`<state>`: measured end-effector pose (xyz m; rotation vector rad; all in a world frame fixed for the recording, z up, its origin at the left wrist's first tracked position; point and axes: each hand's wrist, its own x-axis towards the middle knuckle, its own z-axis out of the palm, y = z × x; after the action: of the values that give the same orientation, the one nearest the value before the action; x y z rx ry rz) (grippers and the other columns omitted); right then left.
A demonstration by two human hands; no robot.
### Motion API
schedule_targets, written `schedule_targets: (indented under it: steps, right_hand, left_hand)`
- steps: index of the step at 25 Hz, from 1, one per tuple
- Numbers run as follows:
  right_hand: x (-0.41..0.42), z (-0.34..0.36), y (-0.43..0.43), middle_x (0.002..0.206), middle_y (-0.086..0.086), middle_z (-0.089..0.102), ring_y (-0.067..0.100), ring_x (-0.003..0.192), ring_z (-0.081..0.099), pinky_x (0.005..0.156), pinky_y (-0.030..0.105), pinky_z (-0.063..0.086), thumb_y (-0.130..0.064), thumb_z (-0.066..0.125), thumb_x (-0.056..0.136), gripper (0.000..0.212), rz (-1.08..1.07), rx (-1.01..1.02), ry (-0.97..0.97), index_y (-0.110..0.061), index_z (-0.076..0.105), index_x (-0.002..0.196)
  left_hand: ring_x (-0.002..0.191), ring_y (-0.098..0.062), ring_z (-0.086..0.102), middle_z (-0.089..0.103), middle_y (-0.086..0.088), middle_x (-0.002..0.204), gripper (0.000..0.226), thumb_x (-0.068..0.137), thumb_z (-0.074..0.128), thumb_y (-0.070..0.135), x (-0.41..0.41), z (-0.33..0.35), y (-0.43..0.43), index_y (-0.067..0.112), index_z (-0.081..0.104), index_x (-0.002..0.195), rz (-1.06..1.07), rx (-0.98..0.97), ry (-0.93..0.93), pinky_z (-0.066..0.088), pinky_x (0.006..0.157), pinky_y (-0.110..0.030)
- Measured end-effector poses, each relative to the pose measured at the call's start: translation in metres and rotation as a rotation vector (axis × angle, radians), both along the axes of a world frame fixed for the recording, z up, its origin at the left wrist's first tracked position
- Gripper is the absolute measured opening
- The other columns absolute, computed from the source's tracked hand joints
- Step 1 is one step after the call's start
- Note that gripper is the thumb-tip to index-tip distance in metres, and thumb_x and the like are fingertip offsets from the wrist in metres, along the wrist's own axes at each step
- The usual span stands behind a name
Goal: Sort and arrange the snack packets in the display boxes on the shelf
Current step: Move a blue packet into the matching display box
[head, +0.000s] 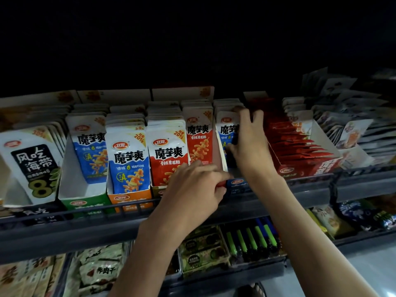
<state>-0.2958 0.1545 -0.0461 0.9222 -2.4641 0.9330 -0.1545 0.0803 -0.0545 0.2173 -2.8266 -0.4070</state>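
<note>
My right hand (248,138) gripped the upright blue packets (227,127) in their box (237,183) on the shelf (64,213), fingers curled over their tops. My left hand (192,187) lay curled against that box's low front, below the red packets (199,138) standing just left. I could not tell whether it pinched anything.

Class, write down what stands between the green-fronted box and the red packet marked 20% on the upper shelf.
In the head view, the orange-fronted box, full of blue packets, stands between the green-fronted box and the red packet marked 20%.
</note>
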Motion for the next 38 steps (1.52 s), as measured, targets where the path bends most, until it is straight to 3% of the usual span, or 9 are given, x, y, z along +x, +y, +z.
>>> schedule_targets:
  steps: [2,7,12,16,20,23,27,33,38]
  right_hand:
    - [0.001,-0.005,-0.002,0.134,0.004,0.026,0.015,0.079,0.052,0.062,0.035,0.058,0.015,0.067,0.074,0.071,-0.014,0.004,0.022,-0.021,0.034,0.126]
    - [0.000,-0.006,-0.005,0.143,0.006,0.019,0.020,0.082,0.055,0.062,0.036,0.059,0.015,0.069,0.074,0.070,-0.037,-0.013,0.033,-0.021,0.033,0.123]
    - [0.004,0.001,0.003,0.143,0.008,0.022,0.007,0.074,0.045,0.062,0.019,0.049,0.014,0.070,0.074,0.073,-0.036,-0.042,0.049,-0.020,0.036,0.128]
    - [0.010,0.014,0.012,0.124,-0.002,0.039,0.002,0.080,0.045,0.068,0.007,0.041,-0.003,0.072,0.085,0.044,0.023,-0.178,-0.006,-0.019,0.051,0.121]
    - [0.027,0.025,0.011,0.098,-0.008,0.058,-0.004,0.081,0.052,0.070,0.004,0.040,-0.010,0.065,0.091,0.011,0.148,-0.273,0.021,-0.019,0.064,0.098]
    - [0.046,0.035,0.000,0.089,-0.009,0.063,-0.001,0.080,0.055,0.069,0.009,0.041,-0.012,0.065,0.091,0.008,0.239,-0.284,0.031,-0.018,0.068,0.095]
    - [0.071,0.041,-0.024,0.083,-0.009,0.063,0.005,0.074,0.056,0.064,0.014,0.042,-0.012,0.066,0.090,0.007,0.323,-0.285,0.044,-0.018,0.069,0.092]
    - [0.111,0.041,-0.082,0.103,-0.005,0.064,0.011,0.089,0.062,0.076,0.031,0.050,-0.019,0.061,0.095,0.014,0.479,-0.159,0.120,-0.019,0.070,0.106]
    - [0.135,0.033,-0.136,0.119,0.008,0.060,0.030,0.110,0.051,0.091,0.038,0.029,-0.022,0.067,0.086,0.037,0.330,0.171,0.499,-0.015,0.066,0.122]
  left_hand:
    - [0.116,-0.011,0.044,0.055,0.019,0.131,0.038,0.098,0.048,0.039,0.000,0.001,0.001,0.038,0.050,0.135,0.002,0.003,-0.005,0.032,0.097,-0.034]
    - [0.117,-0.011,0.043,0.054,0.018,0.132,0.039,0.098,0.048,0.041,0.001,0.001,0.001,0.039,0.049,0.136,0.003,0.006,-0.012,0.031,0.099,-0.034]
    - [0.117,-0.009,0.044,0.054,0.017,0.129,0.038,0.097,0.050,0.040,0.003,0.002,-0.001,0.040,0.050,0.135,-0.011,0.039,0.008,0.032,0.099,-0.031]
    - [0.105,-0.004,0.053,0.057,0.017,0.116,0.030,0.094,0.060,0.030,0.011,0.006,-0.009,0.036,0.062,0.123,-0.005,0.227,0.105,0.047,0.091,-0.027]
    - [0.103,0.000,0.055,0.062,0.019,0.109,0.023,0.093,0.060,0.030,0.031,0.017,-0.022,0.031,0.067,0.114,0.066,0.306,0.284,0.048,0.091,-0.022]
    - [0.094,0.007,0.059,0.065,0.024,0.097,0.016,0.094,0.057,0.034,0.055,0.027,-0.041,0.035,0.069,0.105,0.212,0.465,0.427,0.049,0.070,-0.010]
    - [0.076,-0.006,0.063,0.068,0.013,0.081,0.013,0.094,0.056,0.037,0.086,0.030,-0.082,0.031,0.067,0.091,0.503,0.457,0.603,0.050,0.062,-0.030]
    - [0.071,-0.021,0.050,0.056,0.013,0.068,0.012,0.092,0.057,0.038,0.120,0.023,-0.121,0.033,0.057,0.081,0.833,0.322,0.332,0.036,0.062,-0.033]
    - [0.076,-0.026,0.054,0.062,0.004,0.078,0.015,0.092,0.054,0.043,0.133,0.022,-0.133,0.031,0.063,0.092,0.901,0.354,0.256,0.039,0.060,-0.033]
